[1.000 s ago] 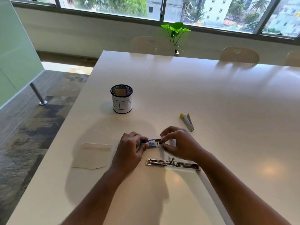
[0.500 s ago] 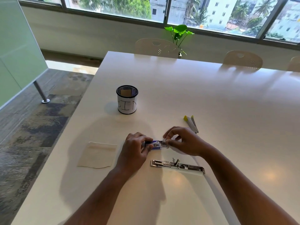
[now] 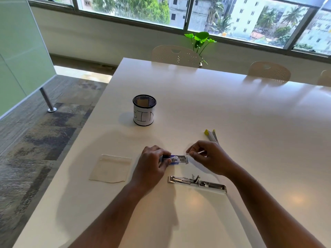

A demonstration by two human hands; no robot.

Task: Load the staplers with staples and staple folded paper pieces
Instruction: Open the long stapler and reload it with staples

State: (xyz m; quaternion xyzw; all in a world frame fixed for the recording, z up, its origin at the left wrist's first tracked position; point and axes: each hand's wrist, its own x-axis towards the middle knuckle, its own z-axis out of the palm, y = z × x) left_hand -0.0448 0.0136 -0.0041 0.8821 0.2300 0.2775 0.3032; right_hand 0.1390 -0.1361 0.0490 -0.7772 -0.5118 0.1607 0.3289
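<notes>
Staplers, two; left hand grips one staple box, right hand pinches staples.

A single head-worn wide-angle camera looks forward and down across a white table, close above the fingers, windows far beyond them.

The white table lies bare beyond and right of both hands — open room there. Obstacles sit close: the opened metal stapler just nearer than the hands, a yellow-capped stapler behind the right hand, the mesh cup farther left, folded paper left of the left hand.
</notes>
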